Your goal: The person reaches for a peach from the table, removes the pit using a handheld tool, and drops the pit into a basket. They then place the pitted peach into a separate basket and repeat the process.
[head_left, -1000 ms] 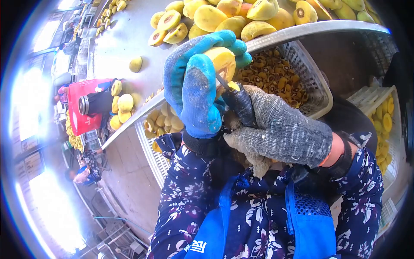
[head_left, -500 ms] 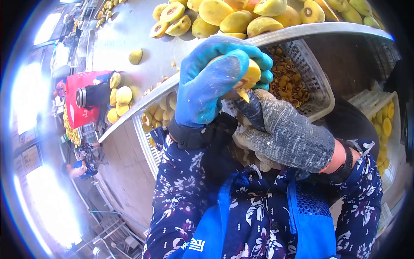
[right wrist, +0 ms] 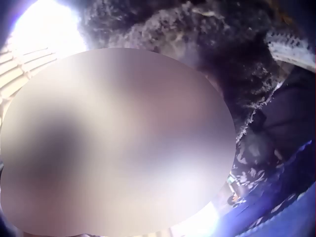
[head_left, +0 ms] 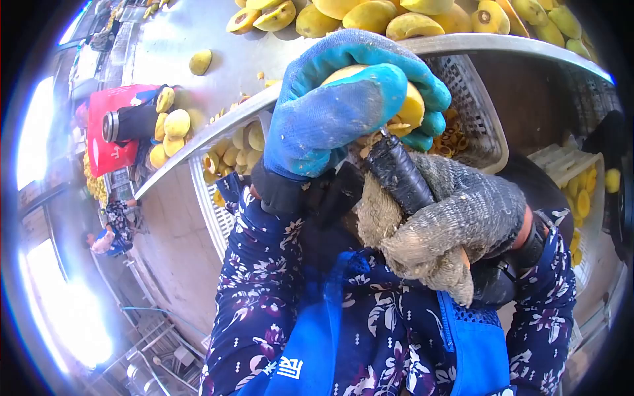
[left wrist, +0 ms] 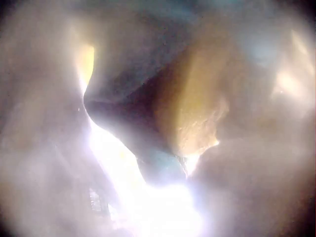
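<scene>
In the head view my left hand point(head_left: 343, 115), in a blue glove, wraps its fingers and thumb round a yellow peach half point(head_left: 413, 109). My right hand point(head_left: 456, 214), in a grey knit glove, grips a pitting knife point(head_left: 399, 173) by its black-taped handle. The handle's upper end lies close below the peach, and the thin metal part is mostly hidden there. A blurred yellow-brown patch of the peach point(left wrist: 197, 108) shows in the left wrist view. In the right wrist view there is dark knit glove point(right wrist: 197, 29), with a large blurred area covering the rest.
Peach halves point(head_left: 416, 25) are heaped on the metal table point(head_left: 231, 39) ahead. Below its raised edge stands a white crate point(head_left: 492, 125) with cut pieces. Further crates of yellow fruit stand left point(head_left: 198, 178) and right point(head_left: 598, 218). A black flask point(head_left: 122, 125) lies near a red cloth.
The left hand has shifted right with the peach and turned, hiding its cut face. The knife has lowered; its metal tip, earlier at the fruit, now barely shows. The right hand has moved down slightly.
</scene>
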{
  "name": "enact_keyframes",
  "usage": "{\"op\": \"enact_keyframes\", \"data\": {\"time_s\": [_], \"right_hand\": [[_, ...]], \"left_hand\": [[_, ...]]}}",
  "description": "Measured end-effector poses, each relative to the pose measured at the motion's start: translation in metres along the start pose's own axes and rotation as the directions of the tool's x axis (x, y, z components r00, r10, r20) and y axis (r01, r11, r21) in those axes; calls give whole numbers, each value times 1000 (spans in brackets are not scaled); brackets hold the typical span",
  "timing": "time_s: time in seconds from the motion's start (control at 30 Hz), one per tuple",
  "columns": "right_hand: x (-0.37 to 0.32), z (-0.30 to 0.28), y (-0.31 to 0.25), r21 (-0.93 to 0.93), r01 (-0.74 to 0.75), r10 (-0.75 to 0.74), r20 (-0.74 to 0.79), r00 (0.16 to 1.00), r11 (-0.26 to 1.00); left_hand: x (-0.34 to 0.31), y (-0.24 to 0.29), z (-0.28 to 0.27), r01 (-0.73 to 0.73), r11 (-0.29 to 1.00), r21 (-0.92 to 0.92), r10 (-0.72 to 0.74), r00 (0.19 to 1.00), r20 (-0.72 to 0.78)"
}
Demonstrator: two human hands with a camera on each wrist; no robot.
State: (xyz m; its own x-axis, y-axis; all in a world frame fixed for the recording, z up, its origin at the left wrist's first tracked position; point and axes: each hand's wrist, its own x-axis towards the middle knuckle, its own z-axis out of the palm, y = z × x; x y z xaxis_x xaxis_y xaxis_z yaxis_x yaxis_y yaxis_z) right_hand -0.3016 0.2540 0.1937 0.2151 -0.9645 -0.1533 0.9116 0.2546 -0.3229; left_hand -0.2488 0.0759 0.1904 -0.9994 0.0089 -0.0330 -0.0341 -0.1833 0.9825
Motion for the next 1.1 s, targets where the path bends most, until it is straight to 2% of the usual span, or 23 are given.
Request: {"op": "enact_keyframes", "data": {"time_s": [0.1, 0.13, 0.23, 0.27, 0.3, 0.33, 0.37, 0.4, 0.43, 0.5, 0.53, 0.63, 0.7, 0.8, 0.83, 0.87, 0.9, 0.93, 0.97, 1.0, 1.03, 1.07, 1.1], "right_hand": [[2, 0, -4, 122, -63, 60, 29, 998, 990], [4, -1, 1, -105, -8, 1, -67, 998, 994], [6, -3, -3, -311, -52, -8, -189, 982, 949], [5, 1, -9, -417, -104, -24, -289, 957, 903], [8, -2, -6, -425, -105, -25, -289, 957, 899], [14, -11, 4, -730, 20, -336, -289, 896, 683], [21, -19, 14, -934, 71, -604, -167, 779, 350], [32, -25, 23, -988, -112, -754, -152, 639, 104], [35, -31, 26, -990, -108, -755, -142, 640, 95], [35, -38, 26, -965, -230, -804, -35, 594, -128], [33, -37, 24, -965, -224, -801, -24, 598, -138], [30, -34, 20, -721, -501, -802, 128, 583, -479], [32, -30, 17, -679, -524, -795, 147, 588, -514], [29, -25, 20, -748, -476, -765, 65, 641, -463], [31, -27, 22, -686, -533, -746, 22, 665, -495], [32, -29, 25, -617, -588, -733, -27, 680, -523], [32, -34, 26, -618, -589, -737, -22, 675, -520], [32, -42, 28, -587, -625, -676, -171, 716, -514], [30, -50, 29, -551, -659, -601, -318, 733, -512], [31, -62, 32, -515, -695, -560, -419, 715, -501], [28, -69, 33, -511, -704, -576, -416, 704, -492], [25, -75, 33, -506, -695, -561, -416, 716, -511], [23, -79, 33, -502, -683, -541, -420, 729, -531]], "left_hand": [[2, -1, 1, -2, 997, -74, 2, 1000, -6], [2, -2, 1, -5, 994, -108, 3, 1000, -21], [0, -5, 6, -16, 978, -207, -16, 988, -155], [-1, -6, 4, 7, 970, -242, -46, 987, -153], [0, -9, 4, -1, 970, -241, -37, 987, -153], [2, -11, 6, -4, 970, -242, -50, 975, -216], [3, -13, 7, -7, 970, -242, -63, 958, -279], [3, -13, 8, -16, 962, -272, -69, 951, -301], [4, -16, 5, -25, 963, -267, -59, 951, -303], [6, -20, -1, -2, 947, -322, -102, 947, -306], [5, -18, -1, -9, 937, -350, -108, 943, -313], [0, -16, 1, -27, 930, -366, -128, 911, -391], [-6, -16, -3, -41, 933, -357, -117, 905, -409], [-26, -5, -6, 30, 998, -59, -54, 886, -460], [-42, -10, -24, 13, 947, 322, 126, 904, -407], [-63, -18, -50, -16, 755, 655, 269, 919, -288], [-83, -13, -69, 17, 709, 705, 297, 899, -321], [-98, -2, -68, -129, 934, 334, 264, 878, -400], [-120, 20, -90, 71, 291, 954, 367, 913, -180], [-140, 18, -105, 175, 636, 752, 331, 818, -471], [-157, 21, -124, 388, 325, 862, 287, 828, -481], [-161, 27, -126, 480, 110, 870, 357, 798, -485], [-158, 33, -126, 489, 102, 867, 374, 788, -488]]}}
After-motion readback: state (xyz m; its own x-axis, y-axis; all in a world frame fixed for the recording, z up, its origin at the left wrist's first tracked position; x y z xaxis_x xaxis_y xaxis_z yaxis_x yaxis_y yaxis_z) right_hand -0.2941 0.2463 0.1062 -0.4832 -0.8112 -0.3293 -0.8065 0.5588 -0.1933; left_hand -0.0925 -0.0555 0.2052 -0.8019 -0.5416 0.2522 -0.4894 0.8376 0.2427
